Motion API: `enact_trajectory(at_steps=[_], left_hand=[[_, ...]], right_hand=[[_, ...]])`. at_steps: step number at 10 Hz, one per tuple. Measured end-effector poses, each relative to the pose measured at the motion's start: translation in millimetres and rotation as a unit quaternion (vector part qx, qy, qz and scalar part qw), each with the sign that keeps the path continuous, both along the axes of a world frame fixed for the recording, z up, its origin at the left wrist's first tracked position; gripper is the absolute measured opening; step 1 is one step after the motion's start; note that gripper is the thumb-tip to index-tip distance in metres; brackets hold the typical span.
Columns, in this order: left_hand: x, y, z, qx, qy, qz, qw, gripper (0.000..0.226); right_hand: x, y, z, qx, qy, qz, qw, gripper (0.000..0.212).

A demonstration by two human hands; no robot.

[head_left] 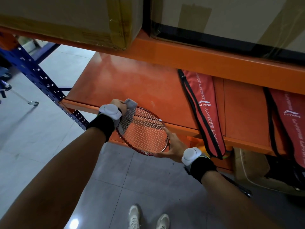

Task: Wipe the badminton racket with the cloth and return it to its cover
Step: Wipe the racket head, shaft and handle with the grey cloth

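A badminton racket [143,131] with a red frame and white strings is held flat over the front edge of an orange shelf [115,83]. My left hand [118,104] grips a grey cloth [130,103] against the far left rim of the racket head. My right hand [173,146] holds the near right rim between thumb and fingers. The racket's shaft and handle are hidden behind my right arm. A red racket cover [203,109] with black trim lies on the shelf to the right.
A second red cover [288,123] lies at the far right of the shelf. Cardboard boxes [66,17] sit on the orange beam above. A blue rack upright [33,71] stands at left. Grey tiled floor and my shoes [148,217] are below.
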State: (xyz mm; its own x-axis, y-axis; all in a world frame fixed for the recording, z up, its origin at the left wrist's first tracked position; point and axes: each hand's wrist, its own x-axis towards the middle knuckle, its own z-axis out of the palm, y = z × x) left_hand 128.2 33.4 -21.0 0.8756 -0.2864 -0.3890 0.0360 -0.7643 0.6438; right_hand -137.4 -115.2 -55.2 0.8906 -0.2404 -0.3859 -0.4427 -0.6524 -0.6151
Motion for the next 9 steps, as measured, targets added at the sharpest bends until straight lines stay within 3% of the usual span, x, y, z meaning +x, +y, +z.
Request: enact_trajectory(at_steps=[1, 2, 3, 4, 5, 6, 7, 8, 9], left_hand=[[2, 2, 3, -0.006, 0.013, 0.016, 1.000, 0.032], [5, 4, 5, -0.036, 0.046, 0.066, 0.996, 0.039], [4, 4, 12, -0.078, 0.081, 0.129, 0.985, 0.045], [1, 10, 7, -0.104, 0.112, 0.166, 0.974, 0.045], [-5, 17, -3, -0.101, 0.115, 0.213, 0.965, 0.056], [-11, 22, -9, -0.159, 0.157, 0.223, 0.949, 0.057], [-13, 26, -11, -0.157, 0.158, 0.198, 0.955, 0.029], [-15, 31, -17, -0.120, 0.094, 0.231, 0.961, 0.015], [-19, 31, -15, -0.149, -0.046, 0.285, 0.946, 0.018]], right_hand=[[1, 5, 1, -0.063, 0.022, 0.043, 0.997, 0.129], [1, 8, -1, -0.125, 0.013, 0.023, 0.992, 0.103], [4, 7, -3, -0.122, 0.028, 0.014, 0.992, 0.067], [6, 6, -1, 0.030, -0.019, -0.102, 0.994, 0.055], [7, 0, -4, 0.091, -0.024, -0.145, 0.985, 0.061], [5, -2, -2, 0.108, -0.033, -0.129, 0.985, 0.065], [3, -2, -2, 0.143, -0.011, -0.118, 0.983, 0.068], [3, -1, -3, 0.168, 0.025, -0.142, 0.975, 0.070], [5, 2, -3, 0.190, 0.073, -0.174, 0.963, 0.071]])
